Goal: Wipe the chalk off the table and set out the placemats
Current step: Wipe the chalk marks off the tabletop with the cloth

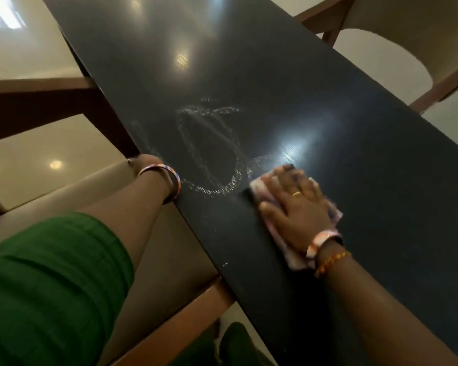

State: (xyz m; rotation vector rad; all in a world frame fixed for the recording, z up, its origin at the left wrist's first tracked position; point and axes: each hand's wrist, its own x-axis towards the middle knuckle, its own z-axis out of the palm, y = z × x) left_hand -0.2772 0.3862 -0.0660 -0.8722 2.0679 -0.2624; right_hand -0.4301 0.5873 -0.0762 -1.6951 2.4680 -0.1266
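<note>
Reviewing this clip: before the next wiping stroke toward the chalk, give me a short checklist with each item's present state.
1. Cloth under the right hand, fingers spread flat on it: ok.
2. Cloth lies flat on the table: ok.
3. Chalk gone: not ok, a smeared loop remains to the left of the cloth.
4. Path from cloth to chalk free of objects: ok.
5. Left hand out of the stroke's way: ok, it is at the table edge beyond the chalk; its fingers are hidden.
6. Placemats ready nearby: cannot tell, none in view.
</note>
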